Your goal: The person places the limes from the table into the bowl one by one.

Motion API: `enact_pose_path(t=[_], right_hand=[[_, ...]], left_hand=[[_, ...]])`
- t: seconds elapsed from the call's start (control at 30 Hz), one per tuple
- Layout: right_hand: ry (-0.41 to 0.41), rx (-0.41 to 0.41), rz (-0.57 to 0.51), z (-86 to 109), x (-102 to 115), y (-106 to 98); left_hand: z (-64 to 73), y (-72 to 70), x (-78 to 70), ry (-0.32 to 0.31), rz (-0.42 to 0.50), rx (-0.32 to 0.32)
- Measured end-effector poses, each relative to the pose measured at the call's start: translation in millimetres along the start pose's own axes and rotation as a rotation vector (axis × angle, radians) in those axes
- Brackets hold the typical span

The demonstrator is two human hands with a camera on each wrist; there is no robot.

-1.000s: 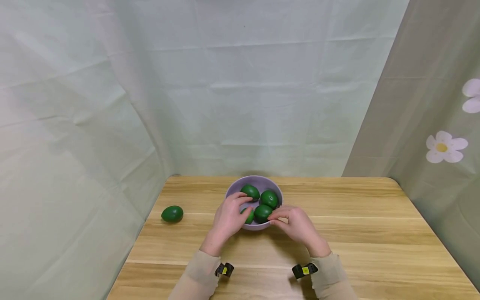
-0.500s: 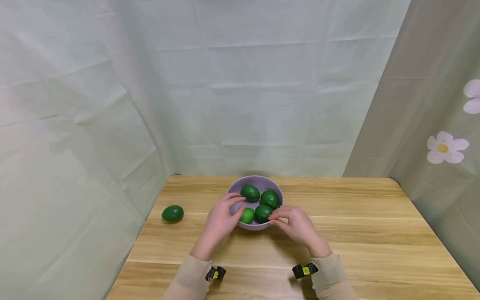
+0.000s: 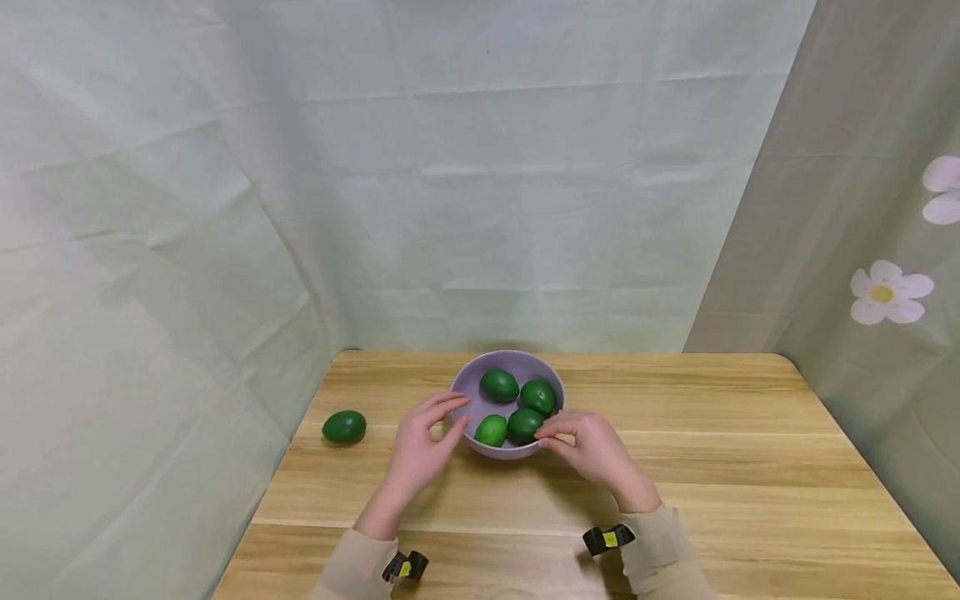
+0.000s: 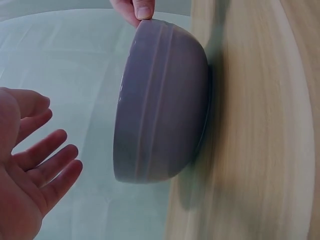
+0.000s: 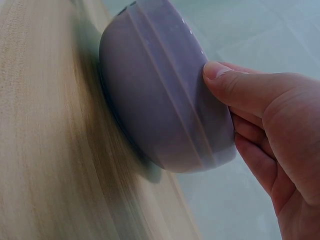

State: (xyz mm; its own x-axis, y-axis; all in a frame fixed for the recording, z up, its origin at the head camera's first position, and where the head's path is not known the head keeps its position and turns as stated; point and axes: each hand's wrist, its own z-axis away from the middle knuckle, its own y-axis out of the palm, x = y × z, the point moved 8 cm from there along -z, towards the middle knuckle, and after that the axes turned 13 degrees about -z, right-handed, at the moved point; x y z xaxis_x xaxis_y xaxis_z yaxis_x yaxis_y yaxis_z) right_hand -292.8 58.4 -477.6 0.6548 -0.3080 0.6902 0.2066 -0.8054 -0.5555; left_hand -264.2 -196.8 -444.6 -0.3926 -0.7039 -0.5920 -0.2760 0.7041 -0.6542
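A purple bowl stands at the back of the table, holding three dark green avocados and one brighter green lime. My right hand pinches the bowl's right front rim between thumb and fingers; the right wrist view shows the thumb on the outer wall. At the bowl's left side my left hand is spread with nothing in it. In the left wrist view its fingers are apart from the bowl. Another avocado lies on the table to the left.
The wooden table reaches well to the right of the bowl. A pale green cloth hangs behind the table, close to its back edge. At the right hangs a darker cloth with white flowers.
My left hand has drawn back leftward from over the lime in the bowl to outside the left rim, uncovering the lime. The right hand has stayed on the rim.
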Motion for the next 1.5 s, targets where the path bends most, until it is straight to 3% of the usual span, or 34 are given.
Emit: enact_pose_path(t=[0.3,0.53,0.77,0.93,1.1,1.5], right_hand=[[0.001,0.002,0.002,-0.3,0,0],[0.017,0.003,0.004,0.8,0,0],[0.016,0.002,0.006,0.9,0,-1],[0.019,0.003,0.006,0.8,-2,-1],[0.030,0.005,0.005,0.4,-2,0],[0.017,0.005,-0.007,0.8,-2,1]], left_hand=[[9.3,-15.9,9.1,-0.011,0.038,-0.020],[19.7,-27.2,24.2,-0.024,0.035,-0.024],[29.3,-48.5,43.0,0.010,-0.081,-0.114],[35.1,-61.9,59.1,-0.009,-0.159,-0.133],[37.8,-74.8,73.8,-0.020,-0.173,-0.150],[37.7,-92.1,101.4,-0.061,-0.290,-0.097]])
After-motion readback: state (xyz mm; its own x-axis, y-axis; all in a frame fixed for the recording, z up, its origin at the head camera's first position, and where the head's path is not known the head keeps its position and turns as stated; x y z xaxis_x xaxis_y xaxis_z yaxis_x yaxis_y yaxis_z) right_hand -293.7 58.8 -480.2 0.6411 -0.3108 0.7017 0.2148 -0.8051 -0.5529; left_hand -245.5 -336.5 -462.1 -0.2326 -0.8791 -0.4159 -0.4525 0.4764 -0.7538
